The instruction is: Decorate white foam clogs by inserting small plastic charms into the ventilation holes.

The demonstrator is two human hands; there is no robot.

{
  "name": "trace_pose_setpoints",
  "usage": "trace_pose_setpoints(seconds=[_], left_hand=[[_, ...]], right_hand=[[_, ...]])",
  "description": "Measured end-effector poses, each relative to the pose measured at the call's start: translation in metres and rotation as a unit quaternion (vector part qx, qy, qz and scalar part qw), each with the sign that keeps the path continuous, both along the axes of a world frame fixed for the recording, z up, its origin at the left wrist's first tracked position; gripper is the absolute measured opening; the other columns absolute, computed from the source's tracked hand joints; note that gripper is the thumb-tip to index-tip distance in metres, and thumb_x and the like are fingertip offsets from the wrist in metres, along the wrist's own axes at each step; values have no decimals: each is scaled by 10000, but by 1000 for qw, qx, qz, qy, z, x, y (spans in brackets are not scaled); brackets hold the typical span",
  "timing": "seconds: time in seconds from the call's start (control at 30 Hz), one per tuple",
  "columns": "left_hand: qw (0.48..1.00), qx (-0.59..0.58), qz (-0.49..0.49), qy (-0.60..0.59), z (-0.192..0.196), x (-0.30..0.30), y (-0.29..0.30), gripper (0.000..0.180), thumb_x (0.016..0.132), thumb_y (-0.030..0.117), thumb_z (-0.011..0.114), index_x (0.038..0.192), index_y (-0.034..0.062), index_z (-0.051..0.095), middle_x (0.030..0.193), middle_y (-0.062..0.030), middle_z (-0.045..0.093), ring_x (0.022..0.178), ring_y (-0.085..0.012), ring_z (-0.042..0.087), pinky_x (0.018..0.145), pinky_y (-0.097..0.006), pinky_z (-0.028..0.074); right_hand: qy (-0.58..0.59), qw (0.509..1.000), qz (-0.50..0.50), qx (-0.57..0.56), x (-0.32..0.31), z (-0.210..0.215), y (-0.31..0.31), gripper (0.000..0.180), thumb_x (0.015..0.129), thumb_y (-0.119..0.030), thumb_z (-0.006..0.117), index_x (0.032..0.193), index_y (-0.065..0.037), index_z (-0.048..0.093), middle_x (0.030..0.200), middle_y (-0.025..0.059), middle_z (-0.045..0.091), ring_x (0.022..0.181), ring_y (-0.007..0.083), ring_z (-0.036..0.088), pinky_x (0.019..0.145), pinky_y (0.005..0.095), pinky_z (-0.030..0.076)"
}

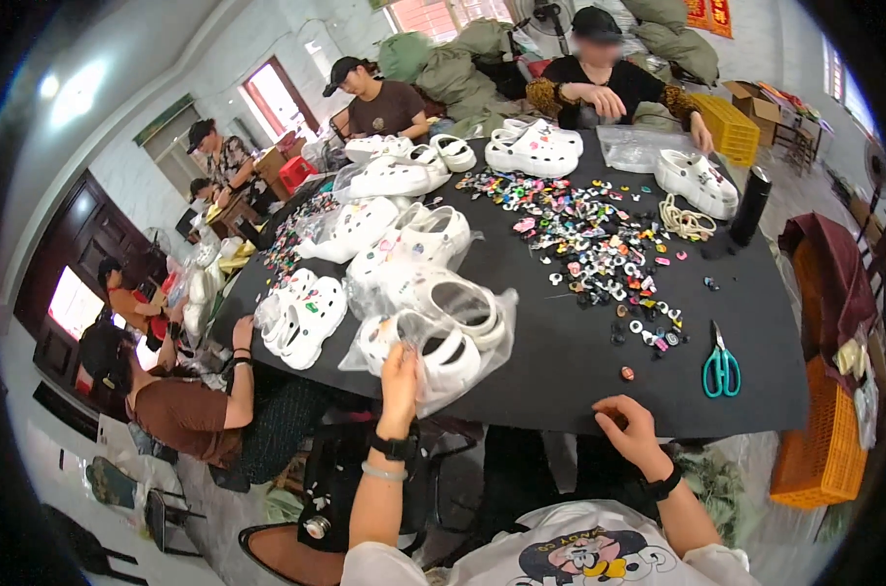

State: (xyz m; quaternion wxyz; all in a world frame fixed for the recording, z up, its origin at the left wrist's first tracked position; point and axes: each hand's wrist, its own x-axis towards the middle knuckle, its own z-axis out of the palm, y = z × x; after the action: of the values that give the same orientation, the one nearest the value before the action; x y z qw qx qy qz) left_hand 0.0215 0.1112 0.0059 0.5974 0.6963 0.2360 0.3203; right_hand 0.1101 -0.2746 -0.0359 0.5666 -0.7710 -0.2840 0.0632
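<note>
My left hand [400, 376] reaches up to the near edge of the black table [560, 361] and grips the clear plastic bag [462, 337] that holds white clogs [441, 354]. My right hand [626, 422] rests at the table's front edge, fingers curled, nothing visibly in it. A small brown charm [626, 373] lies just beyond it. A spread of many small coloured shoe charms [599, 244] covers the table's middle.
Teal-handled scissors [721, 369] lie right of my right hand. More bagged white clogs [404, 234] sit left and far. A black bottle [750, 205], coiled cord [687, 220], orange crates [824, 449] stand right. A seated person [199, 410] works at the left; others sit across.
</note>
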Motion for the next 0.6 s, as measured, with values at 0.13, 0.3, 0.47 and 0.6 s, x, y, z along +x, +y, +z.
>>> trace_pose_setpoints(seconds=[0.13,0.3,0.47,0.6], left_hand=[[995,-94,-38,-22,-3,-23,-53,215,1021,240,572,851,108,572,648,83,462,513,-26,374,448,-225,266],[978,-190,-82,-17,-12,-55,-92,152,1001,218,595,914,95,603,623,65,486,465,-33,398,418,-215,271],[975,-112,-179,69,-3,-82,-114,205,979,177,625,1105,30,556,602,30,537,490,-52,480,438,-220,345],[985,61,-143,81,-7,-100,-117,364,936,115,679,1232,-19,515,778,-49,673,656,-87,611,590,-231,476]], right_hand=[[-161,980,115,35,-6,58,31,311,849,-117,727,1143,-55,643,1071,121,640,952,270,639,806,366,523],[-289,941,178,18,-9,86,80,407,846,-244,733,1183,-59,600,1184,160,597,1123,335,579,943,419,473],[-414,891,141,-120,-9,53,119,459,869,-460,659,1173,-117,658,1251,182,570,1136,358,547,940,475,436],[-401,890,128,-176,-13,59,125,463,811,-520,687,1085,-148,716,1232,183,574,1060,338,570,861,457,466]])
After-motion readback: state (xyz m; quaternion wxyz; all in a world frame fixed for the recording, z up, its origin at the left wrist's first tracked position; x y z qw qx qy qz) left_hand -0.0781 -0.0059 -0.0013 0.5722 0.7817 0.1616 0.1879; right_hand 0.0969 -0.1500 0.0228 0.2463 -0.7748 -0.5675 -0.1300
